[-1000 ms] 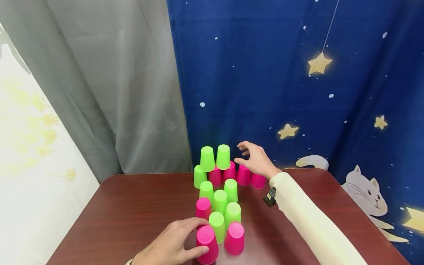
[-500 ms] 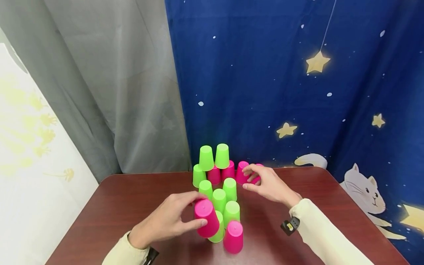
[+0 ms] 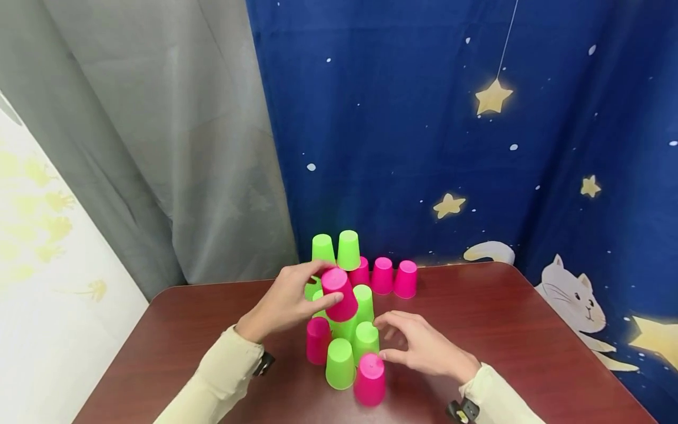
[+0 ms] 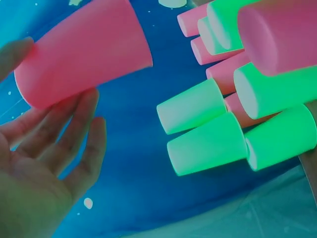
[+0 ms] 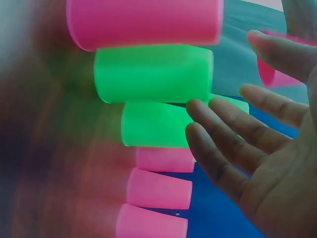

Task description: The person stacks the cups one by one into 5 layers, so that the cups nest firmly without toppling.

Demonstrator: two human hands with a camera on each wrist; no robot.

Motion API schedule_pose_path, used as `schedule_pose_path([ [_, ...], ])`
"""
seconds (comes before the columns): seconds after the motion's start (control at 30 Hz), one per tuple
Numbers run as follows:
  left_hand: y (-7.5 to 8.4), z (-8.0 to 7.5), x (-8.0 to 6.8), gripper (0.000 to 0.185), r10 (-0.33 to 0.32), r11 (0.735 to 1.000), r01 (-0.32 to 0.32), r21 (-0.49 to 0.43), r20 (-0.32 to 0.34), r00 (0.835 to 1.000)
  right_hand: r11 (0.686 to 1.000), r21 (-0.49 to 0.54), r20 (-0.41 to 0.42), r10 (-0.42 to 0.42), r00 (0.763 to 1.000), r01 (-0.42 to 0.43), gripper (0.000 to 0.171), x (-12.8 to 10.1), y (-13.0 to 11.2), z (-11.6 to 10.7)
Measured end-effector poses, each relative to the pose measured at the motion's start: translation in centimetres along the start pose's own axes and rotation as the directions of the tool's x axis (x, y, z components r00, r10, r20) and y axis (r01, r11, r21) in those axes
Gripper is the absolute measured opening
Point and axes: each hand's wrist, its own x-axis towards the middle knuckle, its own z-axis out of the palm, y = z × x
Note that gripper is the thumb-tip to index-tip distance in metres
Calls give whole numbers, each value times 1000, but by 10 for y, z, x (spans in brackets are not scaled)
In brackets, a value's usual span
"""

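Observation:
My left hand [image 3: 323, 287] grips an upside-down pink cup [image 3: 340, 294] by its sides and holds it in the air above the middle of a cluster of green and pink cups. In the left wrist view this pink cup [image 4: 84, 49] sits between thumb and fingers [image 4: 59, 134]. My right hand [image 3: 384, 339] is open, its fingers spread beside a green cup [image 3: 365, 339] and a pink cup [image 3: 369, 380] at the cluster's front right. The right wrist view has the straight fingers [image 5: 223, 144] close to two green cups [image 5: 153, 73], touching or not I cannot tell.
At the table's far edge two green cups [image 3: 348, 250] sit atop a row, with pink cups [image 3: 394, 278] to their right. The brown table [image 3: 529, 341] ends at a blue star curtain [image 3: 477, 147] and a grey curtain [image 3: 159, 147].
My left hand has lifted the pink cup from the table's front and carried it up and farther away. My right hand has drawn back from the far pink cups to the front cluster.

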Motion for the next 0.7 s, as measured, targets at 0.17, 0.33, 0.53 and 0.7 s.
schedule_pose_path([
  [0.17, -1, 10, 23, 47, 3, 999, -2, 43, -37, 999, 1000, -8, -107, 6, 994, -7, 44, -9, -1, 9],
  [0.33, -1, 17, 44, 47, 9, 997, -6, 77, -37, 999, 1000, 28, -136, -1, 991, 5, 41, -15, -5, 14],
  [0.53, -7, 25, 68, 43, 10, 996, -8, 85, -30, 999, 997, 80, -56, 25, 998, -21, 40, -20, -7, 22],
  [0.7, -19, 30, 86, 44, -71, 996, 71, 52, 6, 997, 993, 117, -59, 26, 998, -19, 40, -21, -6, 30],
])
